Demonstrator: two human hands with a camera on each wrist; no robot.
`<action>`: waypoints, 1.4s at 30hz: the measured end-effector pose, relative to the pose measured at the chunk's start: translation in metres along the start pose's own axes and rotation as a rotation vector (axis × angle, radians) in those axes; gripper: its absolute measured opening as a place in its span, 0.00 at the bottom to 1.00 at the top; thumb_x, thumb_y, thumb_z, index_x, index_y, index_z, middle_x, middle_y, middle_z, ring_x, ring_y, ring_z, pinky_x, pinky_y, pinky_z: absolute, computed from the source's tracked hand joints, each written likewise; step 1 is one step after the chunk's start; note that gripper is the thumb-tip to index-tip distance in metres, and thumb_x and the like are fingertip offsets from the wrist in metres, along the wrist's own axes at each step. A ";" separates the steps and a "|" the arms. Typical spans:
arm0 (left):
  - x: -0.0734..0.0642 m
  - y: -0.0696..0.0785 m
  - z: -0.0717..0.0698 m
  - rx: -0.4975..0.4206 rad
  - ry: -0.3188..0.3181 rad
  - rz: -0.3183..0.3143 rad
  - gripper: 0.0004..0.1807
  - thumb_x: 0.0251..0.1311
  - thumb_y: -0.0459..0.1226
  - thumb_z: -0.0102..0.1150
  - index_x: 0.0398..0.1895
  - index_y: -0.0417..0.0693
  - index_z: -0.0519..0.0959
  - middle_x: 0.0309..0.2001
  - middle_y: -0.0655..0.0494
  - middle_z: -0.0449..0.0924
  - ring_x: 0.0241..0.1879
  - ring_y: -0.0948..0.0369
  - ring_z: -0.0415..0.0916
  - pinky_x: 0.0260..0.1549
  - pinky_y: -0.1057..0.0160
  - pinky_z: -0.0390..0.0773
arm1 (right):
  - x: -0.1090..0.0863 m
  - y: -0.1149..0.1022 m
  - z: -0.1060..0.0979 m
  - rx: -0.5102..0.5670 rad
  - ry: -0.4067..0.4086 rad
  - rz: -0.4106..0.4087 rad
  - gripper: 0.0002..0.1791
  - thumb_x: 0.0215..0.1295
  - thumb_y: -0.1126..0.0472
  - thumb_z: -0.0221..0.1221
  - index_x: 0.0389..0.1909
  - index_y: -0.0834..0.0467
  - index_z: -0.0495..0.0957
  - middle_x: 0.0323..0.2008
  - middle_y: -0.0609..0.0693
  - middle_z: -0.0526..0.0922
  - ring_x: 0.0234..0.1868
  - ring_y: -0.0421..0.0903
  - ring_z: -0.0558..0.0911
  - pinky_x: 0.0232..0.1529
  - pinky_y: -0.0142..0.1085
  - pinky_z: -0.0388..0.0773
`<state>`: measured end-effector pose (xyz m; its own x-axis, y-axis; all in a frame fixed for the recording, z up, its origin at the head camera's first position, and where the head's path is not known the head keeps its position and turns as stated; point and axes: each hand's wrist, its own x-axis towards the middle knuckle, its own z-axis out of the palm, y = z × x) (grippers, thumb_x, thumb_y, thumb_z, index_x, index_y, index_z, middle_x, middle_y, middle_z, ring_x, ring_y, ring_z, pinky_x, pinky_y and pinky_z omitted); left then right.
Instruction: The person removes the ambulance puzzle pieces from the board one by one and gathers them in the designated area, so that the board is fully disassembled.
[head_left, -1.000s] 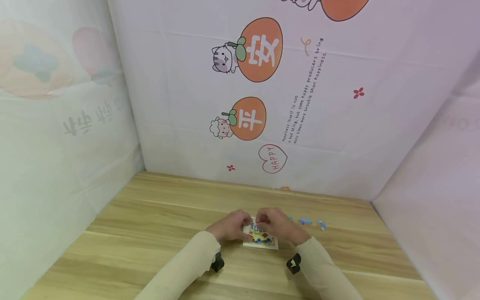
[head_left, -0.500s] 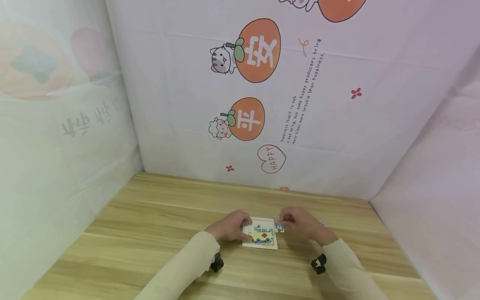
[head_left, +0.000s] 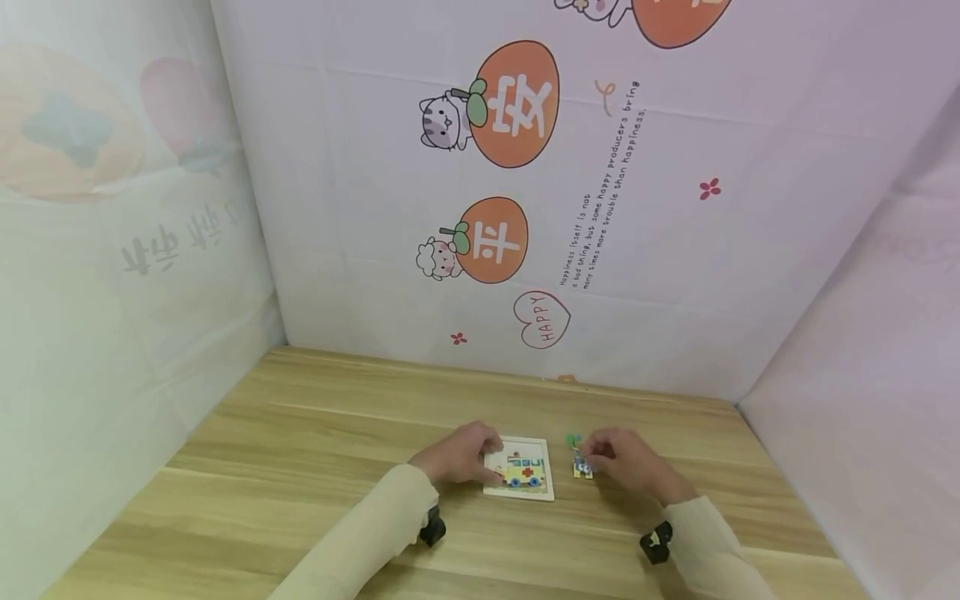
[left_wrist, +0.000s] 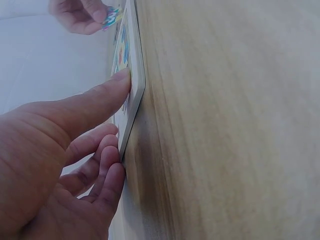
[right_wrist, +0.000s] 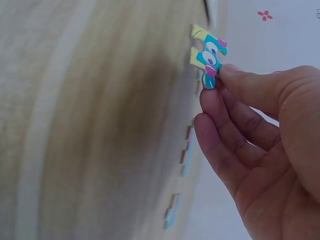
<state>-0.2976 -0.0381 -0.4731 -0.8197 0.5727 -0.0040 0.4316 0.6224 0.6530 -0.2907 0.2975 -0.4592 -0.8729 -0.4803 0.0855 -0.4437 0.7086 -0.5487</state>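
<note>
A square puzzle board (head_left: 519, 496) with a pale rim lies on the table, a yellow ambulance picture with a red cross filling its lower part. My left hand (head_left: 460, 452) grips the board's left edge. In the left wrist view, its thumb (left_wrist: 107, 95) lies over the rim and its fingers bend against the side. To the right of the board, my right hand (head_left: 628, 460) pinches a jigsaw piece (right_wrist: 210, 55) between thumb and fingertips. That piece is blue and yellow with two cartoon eyes and is held off the board.
A green jigsaw piece (head_left: 573, 439) lies just behind the held one. Further loose pieces (right_wrist: 186, 155) lie on the table below the right hand in the right wrist view. White printed cloth (head_left: 360, 250) walls in the wooden table (head_left: 337, 400) at back and sides.
My right hand has moved right, carrying the eyed jigsaw piece from above the board to beside it. That uncovers the board's upper part. The left hand keeps its place on the edge.
</note>
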 end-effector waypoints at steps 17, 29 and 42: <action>0.001 0.000 0.000 0.006 0.002 0.002 0.29 0.59 0.42 0.79 0.60 0.42 0.80 0.55 0.52 0.80 0.55 0.57 0.78 0.61 0.57 0.81 | 0.003 -0.007 0.004 -0.088 -0.016 0.071 0.07 0.72 0.68 0.63 0.33 0.55 0.82 0.32 0.44 0.84 0.33 0.36 0.77 0.35 0.27 0.77; -0.002 0.001 -0.002 -0.013 -0.003 0.007 0.28 0.59 0.40 0.79 0.59 0.40 0.80 0.55 0.50 0.80 0.56 0.55 0.78 0.62 0.55 0.81 | 0.017 -0.025 -0.002 -0.099 -0.073 0.041 0.02 0.69 0.64 0.68 0.36 0.56 0.85 0.33 0.43 0.86 0.33 0.36 0.79 0.35 0.29 0.79; -0.003 0.003 -0.002 -0.014 -0.008 0.003 0.28 0.59 0.40 0.78 0.60 0.40 0.80 0.55 0.50 0.80 0.56 0.55 0.78 0.62 0.55 0.80 | 0.044 -0.061 0.022 -0.157 -0.140 -0.077 0.08 0.67 0.68 0.68 0.46 0.61 0.87 0.41 0.52 0.90 0.40 0.41 0.84 0.42 0.38 0.86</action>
<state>-0.2952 -0.0395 -0.4696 -0.8152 0.5791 -0.0085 0.4285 0.6130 0.6638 -0.2979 0.2217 -0.4399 -0.8037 -0.5950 0.0000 -0.5432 0.7338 -0.4080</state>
